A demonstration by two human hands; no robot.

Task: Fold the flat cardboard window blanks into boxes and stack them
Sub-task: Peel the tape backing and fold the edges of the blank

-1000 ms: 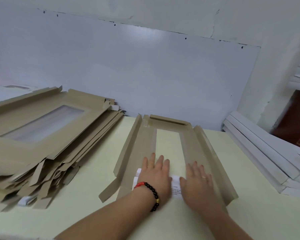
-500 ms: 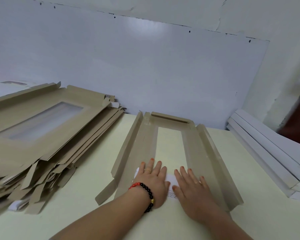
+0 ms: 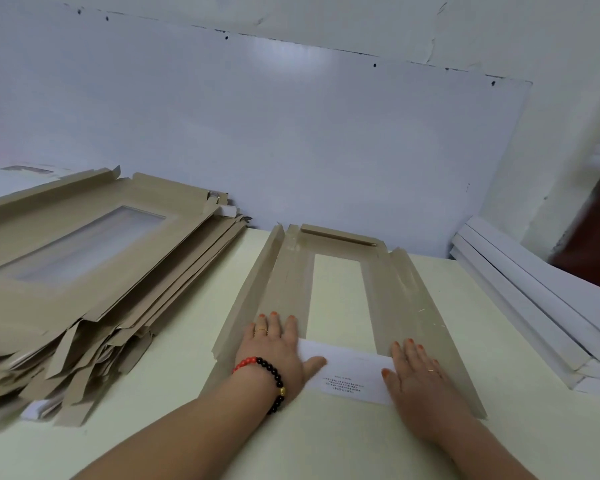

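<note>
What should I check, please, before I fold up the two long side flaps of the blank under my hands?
1. Blank lies flat on the table: ok.
2. Left hand presses the left panel flat: ok.
3. Right hand presses the right panel flat: ok.
4. White label lies flat between the hands: ok.
5. Stack of blanks at the left is apart from the left flap: ok.
6. Creases scored cleanly: cannot tell.
</note>
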